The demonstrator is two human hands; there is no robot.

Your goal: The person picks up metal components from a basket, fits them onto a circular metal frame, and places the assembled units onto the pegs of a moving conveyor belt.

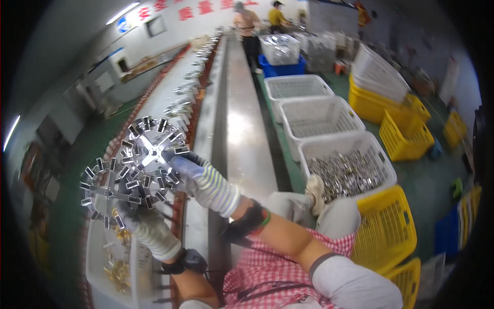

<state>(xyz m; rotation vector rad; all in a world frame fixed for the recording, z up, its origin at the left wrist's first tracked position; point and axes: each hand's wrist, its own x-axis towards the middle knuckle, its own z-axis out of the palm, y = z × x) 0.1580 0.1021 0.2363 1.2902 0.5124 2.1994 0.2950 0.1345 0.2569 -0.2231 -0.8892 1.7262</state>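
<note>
Two round, spoked metal racks, with small dark-faced rectangular blocks round their rims, are held up over the line at the left. My gloved right hand [203, 180] grips the farther rack [156, 151] at its right edge, thumb and fingers closed on it. Lower down, my gloved left hand [146, 226] grips the nearer rack [109, 193] from below; some fingers are hidden behind the metal. The racks overlap in view, and whether they touch I cannot tell. Beneath my left hand stands a white bin [135, 278] containing gold-coloured parts.
A long conveyor [159, 82] carries a row of shiny metal parts [193, 77], with a metal ledge [247, 118] alongside. At my right stand white baskets [321, 121], one full of small metal pieces [347, 175], and yellow baskets [391, 232]. Two people [248, 26] are farther back.
</note>
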